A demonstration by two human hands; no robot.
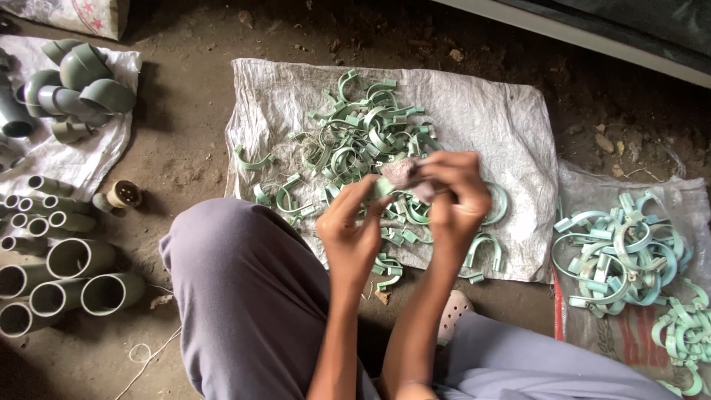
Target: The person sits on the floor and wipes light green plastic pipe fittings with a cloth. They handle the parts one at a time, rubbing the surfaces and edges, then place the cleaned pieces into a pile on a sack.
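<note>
Bent knees in grey-purple trousers (244, 296) fill the bottom of the view, with both forearms rising between them. Left hand (354, 230) pinches a pale green clamp (380, 190) between thumb and fingers, closed on it. Right hand (453, 198) is curled tight around a small brownish rag (404, 174), which touches the clamp's top. Both are held above a grey sack (503, 126) spread on the dirt floor. On that sack lies a loose pile of clamps (363, 130), just beyond the hands, with a few more strewn under them. To the right, a second sack (592, 192) bears another heap (626, 255) of the same clamps. Well apart on the left, grey pipes (67, 278) lie side by side, and grey elbows (81, 85) sit on a white cloth (89, 159). A pink clog (453, 311) shows below the right wrist.
</note>
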